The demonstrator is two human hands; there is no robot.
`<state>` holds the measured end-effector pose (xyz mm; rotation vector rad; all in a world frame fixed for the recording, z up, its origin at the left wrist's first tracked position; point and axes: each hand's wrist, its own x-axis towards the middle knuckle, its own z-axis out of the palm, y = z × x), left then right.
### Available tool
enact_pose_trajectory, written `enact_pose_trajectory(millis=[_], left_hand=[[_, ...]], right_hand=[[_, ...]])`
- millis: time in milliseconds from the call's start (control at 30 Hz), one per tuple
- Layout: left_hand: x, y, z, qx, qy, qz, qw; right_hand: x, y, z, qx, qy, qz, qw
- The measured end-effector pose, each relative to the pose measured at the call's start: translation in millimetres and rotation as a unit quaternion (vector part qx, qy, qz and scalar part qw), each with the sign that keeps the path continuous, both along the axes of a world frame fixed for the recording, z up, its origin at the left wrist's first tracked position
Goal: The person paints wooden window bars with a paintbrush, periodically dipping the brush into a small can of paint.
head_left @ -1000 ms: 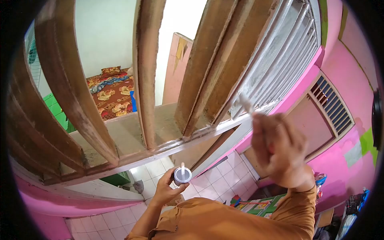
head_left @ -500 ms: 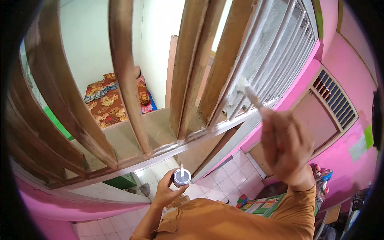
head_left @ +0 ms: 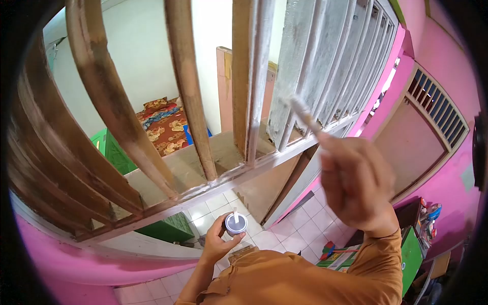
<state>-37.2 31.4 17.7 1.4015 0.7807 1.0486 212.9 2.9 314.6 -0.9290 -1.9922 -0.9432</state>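
Note:
My right hand (head_left: 356,178) is closed around a paintbrush (head_left: 307,118), blurred by motion. The brush's pale bristles are at a grey-white painted slat (head_left: 285,76); whether they touch it I cannot tell. Lower down, my left hand (head_left: 219,241) grips a small round can (head_left: 236,223) from the side. Inside the can is grey content, and a flat white stick (head_left: 236,216) stands up from it. Beside the painted slats, a brown slat (head_left: 241,76) has a whitish front edge. Several brown slats (head_left: 188,86) continue to the left above a ledge (head_left: 175,162).
Through the slats I see a bed with a floral cover (head_left: 168,133) and a green cabinet (head_left: 168,229). A pink wall (head_left: 457,66) with a door (head_left: 414,147) is at the right. White floor tiles (head_left: 274,229) lie below. A green-topped table (head_left: 410,259) stands near my right arm.
The view has shifted, so the slats sit farther right. Two slats that looked brown now show whitish paint, one along its front edge. Both hands still hold the brush and can.

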Motion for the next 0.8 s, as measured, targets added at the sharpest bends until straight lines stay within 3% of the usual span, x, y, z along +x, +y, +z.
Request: enact_pose_trajectory(millis=[133,233,300,533,633,700,800], left_hand=[[5,-2,7,0.005,-0.001,0.016,1.0],[12,-1,10,0.002,-0.009,0.016,1.0],[15,-1,13,0.001,-0.012,0.017,1.0],[32,5,25,0.039,0.005,0.009,0.999],[43,5,35,0.015,-0.011,0.003,1.0],[54,8,35,0.023,-0.001,0.009,1.0],[62,7,34,0.043,0.008,0.016,0.999]], right_hand=[[19,-27,-8,0.02,0.151,0.037,0.988],[39,-42,-32,-0.047,0.252,0.089,0.962],[47,-43,-52,-0.105,0.378,0.211,0.895],[77,-36,-106,-0.32,0.44,0.215,0.811],[76,-30,-117,-0.375,0.495,0.199,0.758],[80,-23,-125,-0.376,0.499,0.203,0.754],[80,-25,-130,-0.419,0.557,0.196,0.69]])
